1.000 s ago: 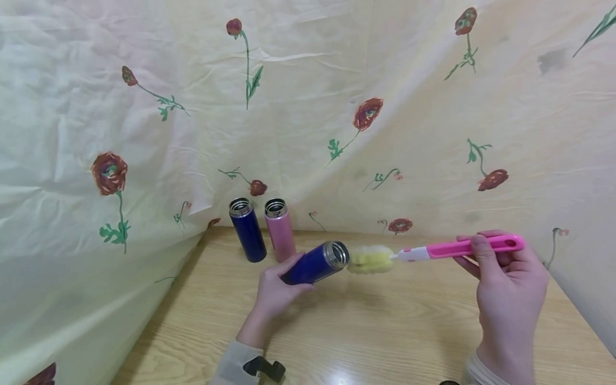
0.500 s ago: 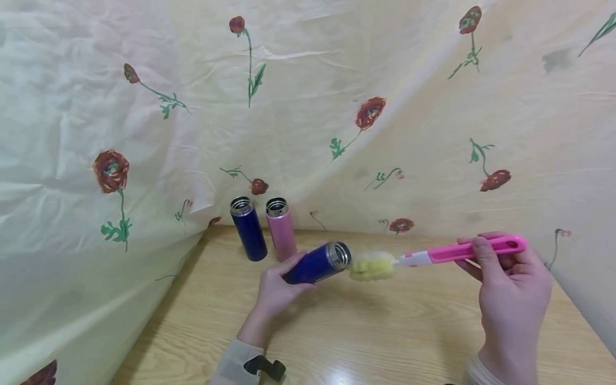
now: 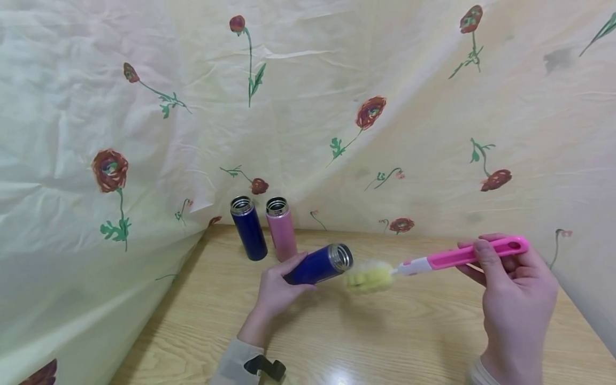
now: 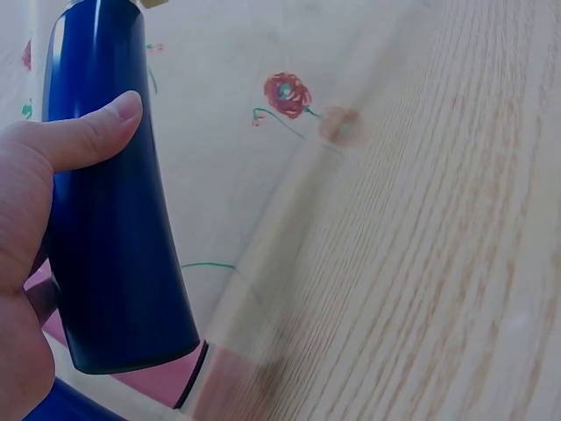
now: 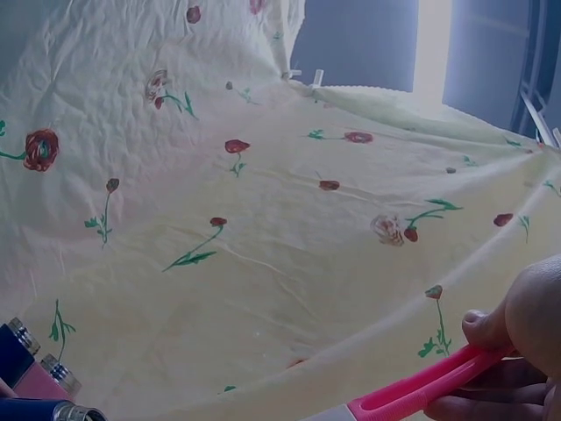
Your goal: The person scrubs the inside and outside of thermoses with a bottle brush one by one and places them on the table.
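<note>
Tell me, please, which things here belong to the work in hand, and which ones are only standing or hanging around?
Apparently in the work:
tilted blue bottle, gripped by the left hand
pink-handled brush, held by the right hand

Apparently outside it now:
upright blue bottle
upright pink bottle
flowered cloth

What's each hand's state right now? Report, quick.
Left hand: closed around the tilted blue bottle.
Right hand: closed, holding the pink-handled brush.

Head and both wrist views: no lettering, label, brand, number or sign is showing legibly anywhere.
</note>
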Motion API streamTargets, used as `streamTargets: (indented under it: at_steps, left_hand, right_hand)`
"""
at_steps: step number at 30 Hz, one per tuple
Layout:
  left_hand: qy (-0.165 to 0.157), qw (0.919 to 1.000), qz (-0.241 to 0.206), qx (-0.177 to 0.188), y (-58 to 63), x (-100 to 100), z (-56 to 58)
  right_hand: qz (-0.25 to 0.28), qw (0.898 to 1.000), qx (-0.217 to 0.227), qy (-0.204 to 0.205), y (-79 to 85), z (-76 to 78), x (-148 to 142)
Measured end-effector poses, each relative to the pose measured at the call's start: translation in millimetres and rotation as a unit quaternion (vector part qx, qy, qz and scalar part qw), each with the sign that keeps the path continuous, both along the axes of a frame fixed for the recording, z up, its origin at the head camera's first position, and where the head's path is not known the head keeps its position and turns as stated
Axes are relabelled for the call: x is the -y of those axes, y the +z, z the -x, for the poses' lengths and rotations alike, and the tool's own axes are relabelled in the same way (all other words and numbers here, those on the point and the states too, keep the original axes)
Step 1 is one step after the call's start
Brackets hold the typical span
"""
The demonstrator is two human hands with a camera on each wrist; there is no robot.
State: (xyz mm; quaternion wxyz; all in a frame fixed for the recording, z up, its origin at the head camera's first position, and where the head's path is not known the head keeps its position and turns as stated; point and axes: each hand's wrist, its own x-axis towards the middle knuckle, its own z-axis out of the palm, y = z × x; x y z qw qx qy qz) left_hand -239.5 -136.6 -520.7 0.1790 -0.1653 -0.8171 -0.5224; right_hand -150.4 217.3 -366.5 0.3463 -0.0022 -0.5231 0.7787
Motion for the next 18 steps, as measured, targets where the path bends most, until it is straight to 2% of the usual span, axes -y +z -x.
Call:
streamTargets:
  at_steps: [7, 18]
  left_hand:
    - [-0.002, 0.9998, 0.019, -0.011, -1.6, -0.3, 0.3]
    - [-0.009, 0.9995, 0.025, -0.016, -1.0, -1.6, -0.3]
  right_hand:
    - [-0.002, 1.000, 0.012, 0.003, 2.2, -2.6, 0.8]
    - [0.010, 1.000, 0.028, 0.006, 3.3, -4.1, -0.5]
